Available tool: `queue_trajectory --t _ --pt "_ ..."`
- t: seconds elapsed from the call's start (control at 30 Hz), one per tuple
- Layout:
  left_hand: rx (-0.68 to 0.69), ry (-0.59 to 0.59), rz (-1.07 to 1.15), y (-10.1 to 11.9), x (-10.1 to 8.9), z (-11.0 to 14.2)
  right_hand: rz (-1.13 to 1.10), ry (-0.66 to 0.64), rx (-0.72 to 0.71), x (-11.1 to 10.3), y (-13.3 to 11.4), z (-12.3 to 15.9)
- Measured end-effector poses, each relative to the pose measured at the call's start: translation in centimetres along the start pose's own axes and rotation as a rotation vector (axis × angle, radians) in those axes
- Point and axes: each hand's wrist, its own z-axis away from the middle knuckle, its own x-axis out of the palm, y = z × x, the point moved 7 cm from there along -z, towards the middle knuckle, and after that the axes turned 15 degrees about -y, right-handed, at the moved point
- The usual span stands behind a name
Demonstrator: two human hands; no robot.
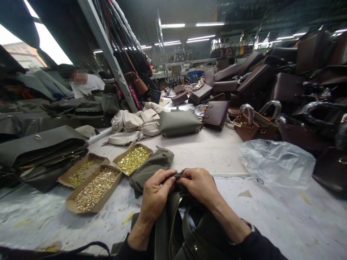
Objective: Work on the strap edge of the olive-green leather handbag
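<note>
**Soft olive bag, pinched at its top edge**

My left hand (155, 193) and right hand (199, 187) meet fingertip to fingertip, both closed in a narrow pinch on the top edge of the olive bag (184, 231), which lies against me just below my wrists. I judge it soft, floppy and fairly light, so the stiffer seam at the edge gives the surest hold. Boxes of brass fittings (94, 189) sit left of my left hand; a clear plastic bag (276, 160) lies right of my right.

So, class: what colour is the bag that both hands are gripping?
Dark olive green bag, pinched by the left hand and right hand; head view.
</note>
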Motion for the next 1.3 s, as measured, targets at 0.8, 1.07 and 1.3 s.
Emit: queue_trajectory --t 0.8,1.07,1.3 --pt "-0.035 0.157 -0.023 -0.5 0.1 0.7 0.053 0.019 0.035 1.0 -0.1 -0.3" --pt "-0.126 0.181 0.02 -1.3 0.1 0.8 -0.322 -0.045 0.055 3.4 2.1 -1.0" --pt "-0.052 0.186 -0.062 -0.3 0.2 1.1 -0.313 0.023 0.027 3.3 1.7 -0.5"
